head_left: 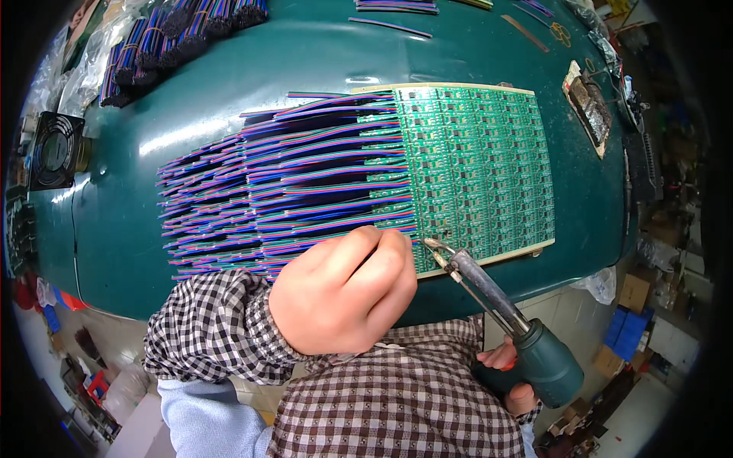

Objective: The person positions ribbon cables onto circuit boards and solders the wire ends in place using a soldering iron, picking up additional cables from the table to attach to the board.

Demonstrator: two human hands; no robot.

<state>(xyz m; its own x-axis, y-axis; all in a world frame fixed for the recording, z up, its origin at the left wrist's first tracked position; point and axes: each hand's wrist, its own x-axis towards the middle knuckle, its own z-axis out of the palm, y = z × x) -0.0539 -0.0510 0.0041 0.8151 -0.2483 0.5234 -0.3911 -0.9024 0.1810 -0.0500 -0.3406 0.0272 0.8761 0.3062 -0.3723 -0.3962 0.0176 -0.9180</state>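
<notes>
A large panel of small green circuit boards (481,168) lies on the table, with rows of ribbon wires (321,164) in blue, red, green and black running left from it. Over the panel's lower left edge, my left hand (343,286) is closed in a pinch at the end of a ribbon wire. My right hand (502,356) is wrapped round the dark green handle of a soldering gun (551,365). The gun's tip touches or hovers just above the boards beside my left fingertips; which of these, I cannot tell. Much of my right hand is hidden behind the handle.
The table has a green top (305,57). Bundled wires (164,38) lie at the far left, above a small black fan (56,151). A blackened block on a pale tray (588,107) sits at the right. Loose wires and rubber bands (561,34) lie along the far side.
</notes>
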